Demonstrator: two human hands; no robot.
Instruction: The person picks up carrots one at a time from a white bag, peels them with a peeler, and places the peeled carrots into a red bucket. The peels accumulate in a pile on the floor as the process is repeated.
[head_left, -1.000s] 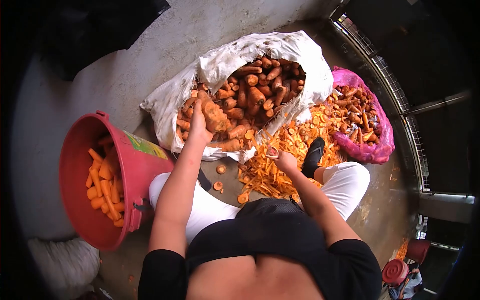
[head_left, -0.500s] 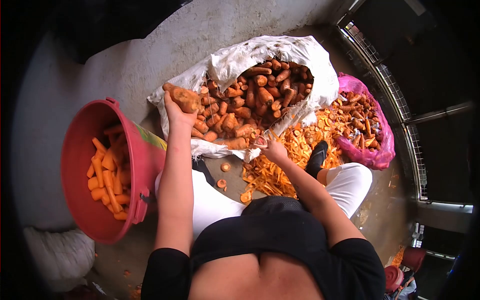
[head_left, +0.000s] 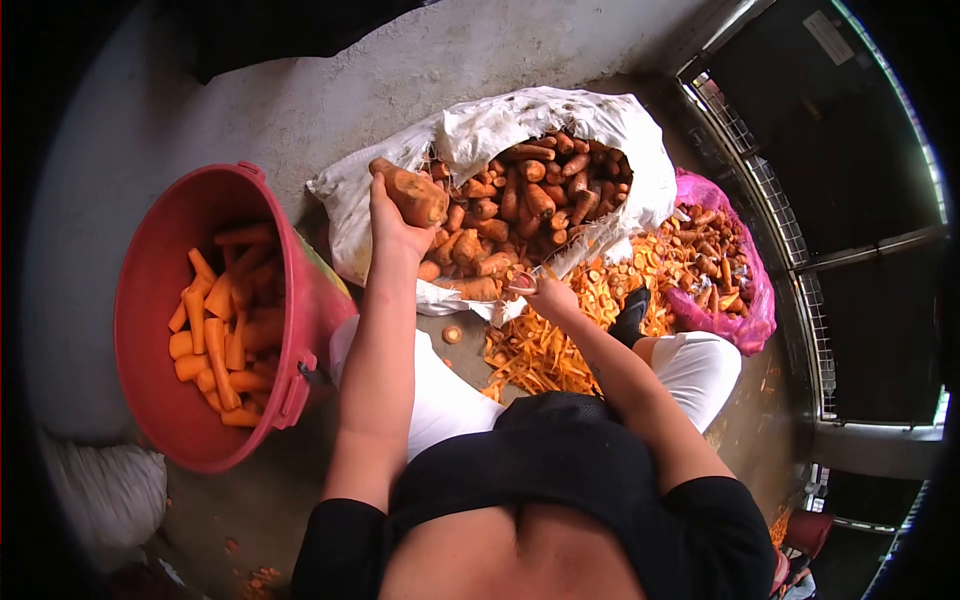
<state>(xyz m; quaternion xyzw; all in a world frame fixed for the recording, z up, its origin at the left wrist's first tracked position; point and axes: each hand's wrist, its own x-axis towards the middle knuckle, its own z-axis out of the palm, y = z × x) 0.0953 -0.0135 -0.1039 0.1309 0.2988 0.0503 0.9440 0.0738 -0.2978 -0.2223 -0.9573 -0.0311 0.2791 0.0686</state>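
My left hand is wrapped round a large unpeeled carrot, raised over the near left part of a white sack. Brown-orange unpeeled carrots fill the sack's torn opening. Lower and to the right, my right hand is closed on a small reddish peeler, partly hidden by the fingers. The peeler is apart from the held carrot. Beneath the right hand lies a heap of orange peelings with cut carrot ends.
A large red bucket at the left holds peeled carrots. A pink bag of carrot scraps stands at the right, past my foot. A pale wall rises behind the sack. Another white sack lies lower left.
My left hand has brought the carrot to the right and turned it to slant downward. My right hand stays almost in place with the peeler. The view has shifted slightly.
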